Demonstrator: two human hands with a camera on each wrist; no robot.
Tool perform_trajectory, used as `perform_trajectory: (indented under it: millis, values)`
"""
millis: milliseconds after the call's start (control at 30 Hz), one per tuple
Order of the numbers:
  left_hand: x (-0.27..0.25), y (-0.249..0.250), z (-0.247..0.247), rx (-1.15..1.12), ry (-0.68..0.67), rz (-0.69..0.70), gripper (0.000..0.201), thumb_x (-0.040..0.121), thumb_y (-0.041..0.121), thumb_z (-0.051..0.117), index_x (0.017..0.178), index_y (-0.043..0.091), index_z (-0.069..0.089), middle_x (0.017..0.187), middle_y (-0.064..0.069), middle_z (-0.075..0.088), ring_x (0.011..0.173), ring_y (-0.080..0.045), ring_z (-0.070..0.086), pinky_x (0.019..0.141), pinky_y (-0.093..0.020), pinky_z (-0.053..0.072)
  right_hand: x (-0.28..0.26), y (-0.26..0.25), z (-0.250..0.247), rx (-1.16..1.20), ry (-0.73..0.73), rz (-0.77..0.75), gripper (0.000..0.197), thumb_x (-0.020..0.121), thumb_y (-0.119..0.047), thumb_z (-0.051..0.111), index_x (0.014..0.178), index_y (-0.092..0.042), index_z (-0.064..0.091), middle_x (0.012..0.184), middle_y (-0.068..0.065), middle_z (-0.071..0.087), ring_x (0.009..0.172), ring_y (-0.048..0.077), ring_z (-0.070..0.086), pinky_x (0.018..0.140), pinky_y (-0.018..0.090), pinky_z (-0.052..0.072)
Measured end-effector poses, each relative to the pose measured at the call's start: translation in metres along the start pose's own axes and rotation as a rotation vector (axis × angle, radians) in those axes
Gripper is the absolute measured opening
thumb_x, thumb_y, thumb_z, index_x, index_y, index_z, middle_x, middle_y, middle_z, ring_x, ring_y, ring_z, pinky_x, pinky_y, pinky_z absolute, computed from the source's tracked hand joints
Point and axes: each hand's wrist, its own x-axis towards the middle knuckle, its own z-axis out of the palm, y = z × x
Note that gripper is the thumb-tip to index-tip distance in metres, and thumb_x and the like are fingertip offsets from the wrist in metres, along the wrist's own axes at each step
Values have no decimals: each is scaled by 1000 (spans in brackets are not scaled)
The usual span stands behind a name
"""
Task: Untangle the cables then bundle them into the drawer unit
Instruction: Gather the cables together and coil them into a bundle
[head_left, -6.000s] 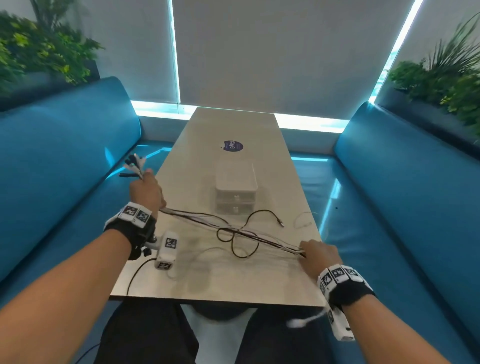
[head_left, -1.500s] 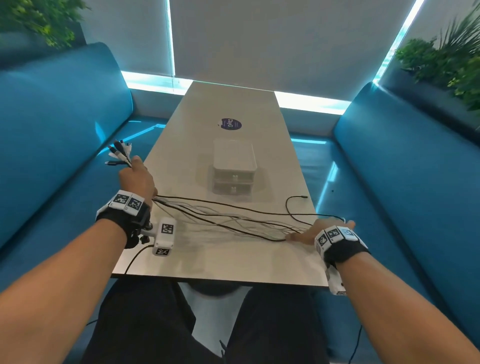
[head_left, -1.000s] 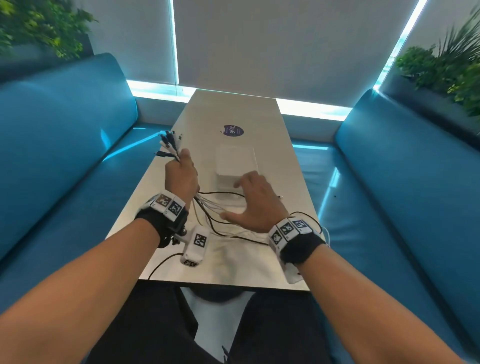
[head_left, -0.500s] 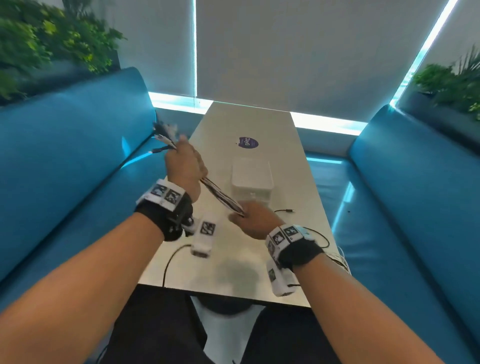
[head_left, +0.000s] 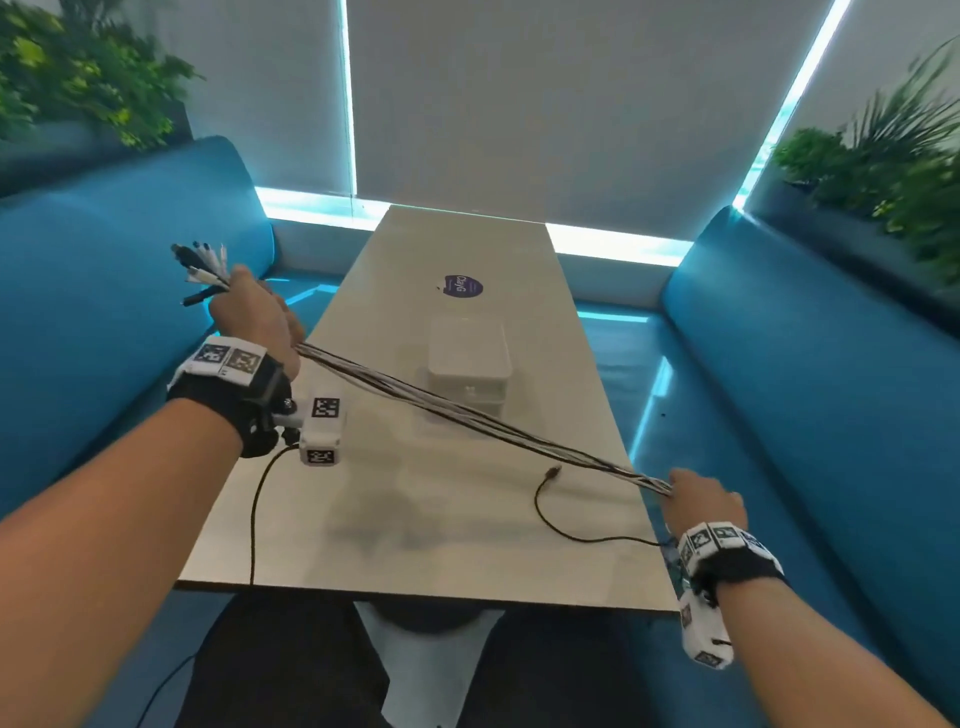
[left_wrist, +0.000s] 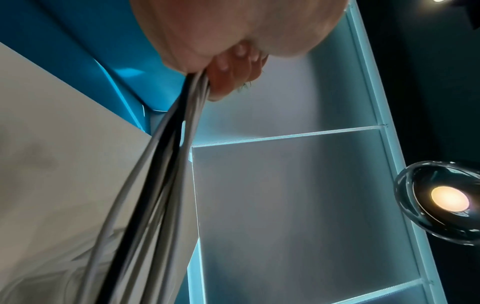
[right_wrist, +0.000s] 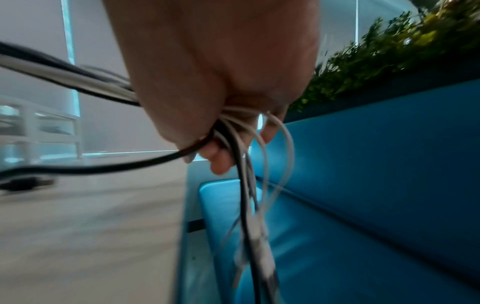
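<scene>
A bundle of black and white cables stretches taut above the table between my hands. My left hand grips one end off the table's left edge, with the plugs fanning out beyond my fist; the left wrist view shows the cables leaving my curled fingers. My right hand grips the bundle at the table's right edge, and in the right wrist view loose cable ends hang below it. One black cable end loops on the table. The white drawer unit stands mid-table, drawers closed.
The beige table runs away from me between two blue benches. A round purple sticker lies beyond the drawer unit. Plants line both sides above the backrests. A black wrist-camera lead hangs over the near edge.
My hands have moved apart: the right hand slid along the bundle from near the left hand out to the table's right edge, pulling the cables straight and taut. The left hand shifted left.
</scene>
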Motion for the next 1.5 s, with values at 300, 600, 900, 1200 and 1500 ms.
perform_trajectory:
  millis: [300,600,900,1200,1500]
  values:
    - [-5,2,5,71,-31,47,34,94,40,44,66,22,39,50,6,33,37,-13,28,41,-19,22,7,18,19,64,-158,104,28,87,-51,59,87,-23,62,91,0,70,90,22,64,90,39,39]
    - [-38,-17,19,115,-155,32,37,98,45,45,70,21,40,50,6,35,37,-10,29,40,-18,25,15,-19,-21,472,-420,-184,95,68,-45,86,145,-20,36,144,3,50,125,20,53,105,34,42]
    - [-85,-25,28,197,-401,64,44,101,43,42,62,24,36,51,6,31,40,-10,26,43,-21,23,-53,-147,-103,573,-69,-752,102,65,-74,72,148,-29,33,148,-7,40,135,12,40,110,28,31]
    - [-104,-37,24,222,-504,90,44,104,41,41,65,22,37,49,7,31,39,-12,28,46,-25,27,-99,-259,-128,789,-252,-935,23,95,-32,61,107,-13,65,96,0,73,83,10,68,81,30,49]
    - [-53,-56,-14,180,-315,-99,39,103,30,44,66,21,38,44,9,30,36,-10,24,38,-18,21,-77,-221,-70,522,-170,-945,38,100,-50,43,77,-21,51,71,1,59,66,20,55,62,35,39]
